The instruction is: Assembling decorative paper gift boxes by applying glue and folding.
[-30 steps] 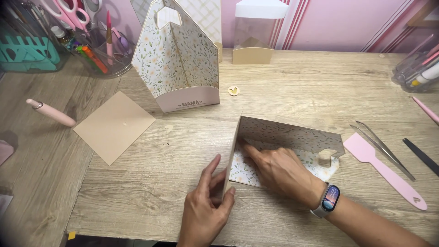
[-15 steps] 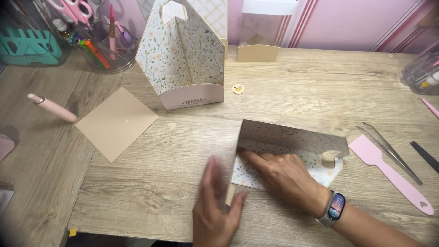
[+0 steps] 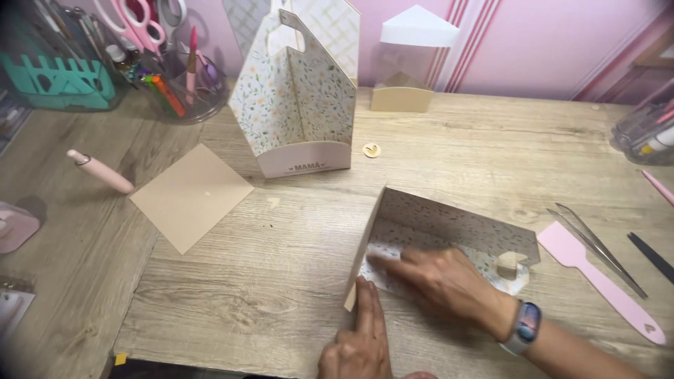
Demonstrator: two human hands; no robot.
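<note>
Hands work a flat floral-patterned card box panel with folded-up tan walls [image 3: 449, 235], lying in front and to the right of the upright floral card carrier [image 3: 295, 98]. Left hand [image 3: 358, 344], fingers straight, presses the short raised flap from outside; nothing gripped. Right hand [image 3: 442, 281] lies flat inside, fingertips toward that fold. The panel's long axis runs left to right, the right hand nearer its middle.

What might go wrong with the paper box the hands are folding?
The left hand props up the end flap of the floral paper box while the right hand presses inside; pushing too hard might crease or tear it. The right wrist sits near the pink spatula and tweezers and might bump them.
</note>
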